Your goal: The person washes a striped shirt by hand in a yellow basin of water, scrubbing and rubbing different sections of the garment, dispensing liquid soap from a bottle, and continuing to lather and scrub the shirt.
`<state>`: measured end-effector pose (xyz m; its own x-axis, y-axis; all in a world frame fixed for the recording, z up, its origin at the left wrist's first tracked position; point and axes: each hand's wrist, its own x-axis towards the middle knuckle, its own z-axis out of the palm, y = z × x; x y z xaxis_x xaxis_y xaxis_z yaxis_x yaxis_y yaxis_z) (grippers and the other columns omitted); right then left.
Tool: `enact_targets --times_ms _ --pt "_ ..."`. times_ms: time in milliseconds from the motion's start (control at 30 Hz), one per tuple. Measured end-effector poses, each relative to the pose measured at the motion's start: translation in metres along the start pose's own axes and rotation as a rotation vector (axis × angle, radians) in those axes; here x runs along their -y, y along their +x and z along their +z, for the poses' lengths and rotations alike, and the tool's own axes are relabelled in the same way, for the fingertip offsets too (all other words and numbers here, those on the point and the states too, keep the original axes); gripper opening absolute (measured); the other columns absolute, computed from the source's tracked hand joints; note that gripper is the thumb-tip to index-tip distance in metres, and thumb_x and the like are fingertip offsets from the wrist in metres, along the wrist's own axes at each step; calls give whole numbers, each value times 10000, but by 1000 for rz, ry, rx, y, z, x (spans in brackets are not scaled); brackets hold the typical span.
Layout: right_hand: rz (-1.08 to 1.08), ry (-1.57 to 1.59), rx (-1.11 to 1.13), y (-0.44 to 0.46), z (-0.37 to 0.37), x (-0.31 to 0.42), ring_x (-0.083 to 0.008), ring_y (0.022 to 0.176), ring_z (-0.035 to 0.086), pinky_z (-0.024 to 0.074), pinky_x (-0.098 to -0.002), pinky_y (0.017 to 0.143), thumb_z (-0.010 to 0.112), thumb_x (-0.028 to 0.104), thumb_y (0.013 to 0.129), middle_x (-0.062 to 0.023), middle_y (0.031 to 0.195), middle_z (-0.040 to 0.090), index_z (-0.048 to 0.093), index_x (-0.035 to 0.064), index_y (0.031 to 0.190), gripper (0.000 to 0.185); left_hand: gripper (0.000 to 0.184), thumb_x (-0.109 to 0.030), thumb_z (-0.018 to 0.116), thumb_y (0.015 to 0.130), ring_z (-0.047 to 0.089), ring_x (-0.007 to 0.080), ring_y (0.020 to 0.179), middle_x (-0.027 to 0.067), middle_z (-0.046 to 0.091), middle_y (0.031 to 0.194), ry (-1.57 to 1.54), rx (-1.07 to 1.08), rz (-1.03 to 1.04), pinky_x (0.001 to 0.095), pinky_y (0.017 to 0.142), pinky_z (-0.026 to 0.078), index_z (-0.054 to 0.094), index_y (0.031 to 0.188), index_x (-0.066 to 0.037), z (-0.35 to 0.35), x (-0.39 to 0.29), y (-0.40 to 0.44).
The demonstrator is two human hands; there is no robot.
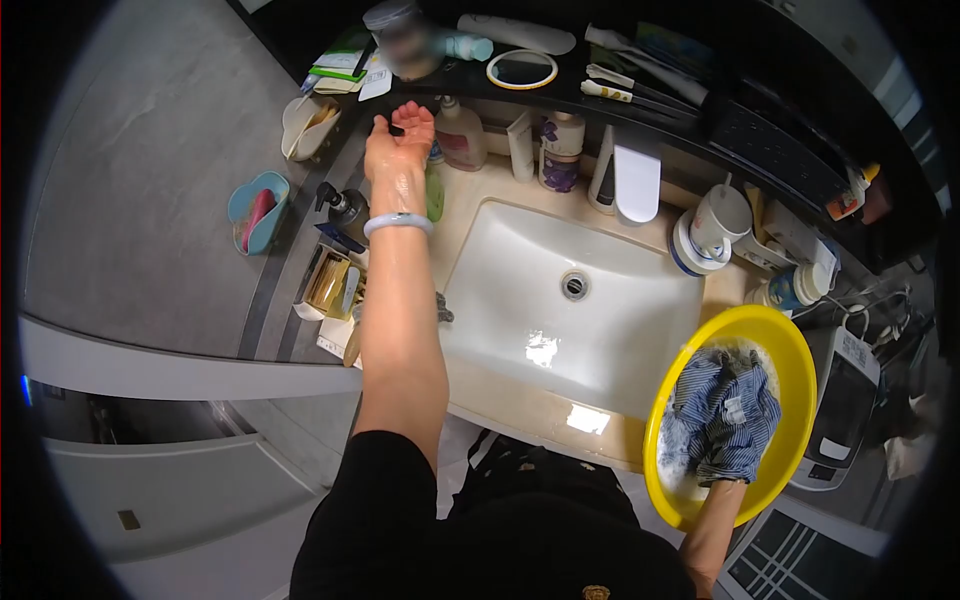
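Black shirt, yellow basin, beige counter, grey wall

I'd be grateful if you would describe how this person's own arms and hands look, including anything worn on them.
The left hand is ungloved, with a pale, rounded bangle at the wrist. A plain black sleeve ends near the elbow, leaving the left forearm bare. The right forearm is bare too; the right hand is hidden.
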<state>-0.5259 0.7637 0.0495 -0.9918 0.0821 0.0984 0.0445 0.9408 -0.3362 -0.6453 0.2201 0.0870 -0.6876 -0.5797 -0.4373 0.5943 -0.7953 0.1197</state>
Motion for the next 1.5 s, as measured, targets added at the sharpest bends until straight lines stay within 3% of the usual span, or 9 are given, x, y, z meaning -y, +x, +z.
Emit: enact_targets --times_ms 700,867,967,1067,1167,1233,1300,1333,1500 --pt "252 35 18 10 -1 15 -374 948 571 422 -415 869 385 289 941 -222 964 626 616 -18 1006 390 325 -322 388 967 473 179 579 45 454 638 378 16 137 347 524 402 418 728 -105 -15 12 -1" --pt "134 -270 154 10 -3 10 -357 981 573 419 -423 883 367 224 934 -213 990 623 573 20 1103 335 304 -302 405 963 466 177 568 39 453 634 392 56 94 334 517 399 420 733 -103 -23 8 3" --pt "-45 -505 145 7 1 6 -340 960 581 425 -402 867 383 222 910 -194 1003 631 604 65 1073 316 298 -330 458 946 501 191 628 58 487 696 383 9 104 352 575 449 439 780 -84 -16 9 2" --pt "-276 -493 23 -1 8 -23 -341 1035 551 417 -407 908 450 175 877 -173 1163 564 527 81 1201 346 478 -425 542 877 555 315 919 177 546 943 242 118 -42 485 862 477 468 967 38 -34 3 10" --pt "-129 -488 44 -18 9 -55 -339 1041 548 414 -405 912 454 178 875 -171 1168 561 523 81 1205 351 471 -255 612 837 492 396 1089 257 526 1088 133 387 -158 527 1001 383 452 1085 113 -77 -4 -7" --pt "42 -518 70 -20 12 -59 -336 1047 544 412 -402 916 458 181 874 -170 1173 558 518 80 1210 356 381 -203 439 939 437 357 1193 242 480 1220 171 586 -352 491 1043 346 422 1205 70 -96 23 -50" --pt "187 -528 67 -20 16 -63 -334 1052 541 410 -400 921 462 185 873 -169 1177 554 514 80 1215 361 360 -174 409 963 440 323 1202 229 487 1215 298 233 -253 462 1061 346 403 1221 78 -93 93 -123" --pt "225 -507 54 -20 18 -63 -333 1055 539 409 -399 923 464 186 872 -168 1180 553 511 79 1217 364 369 -199 394 970 456 299 1189 212 489 1227 284 589 -644 443 1060 354 418 1210 79 -120 115 -142" --pt "187 -281 -22 -27 25 -64 -327 1070 531 403 -392 934 473 194 869 -166 1192 545 500 78 1229 379 365 -238 446 937 560 292 1075 204 586 1133 1019 802 -562 406 971 417 568 1105 62 -155 289 -315"
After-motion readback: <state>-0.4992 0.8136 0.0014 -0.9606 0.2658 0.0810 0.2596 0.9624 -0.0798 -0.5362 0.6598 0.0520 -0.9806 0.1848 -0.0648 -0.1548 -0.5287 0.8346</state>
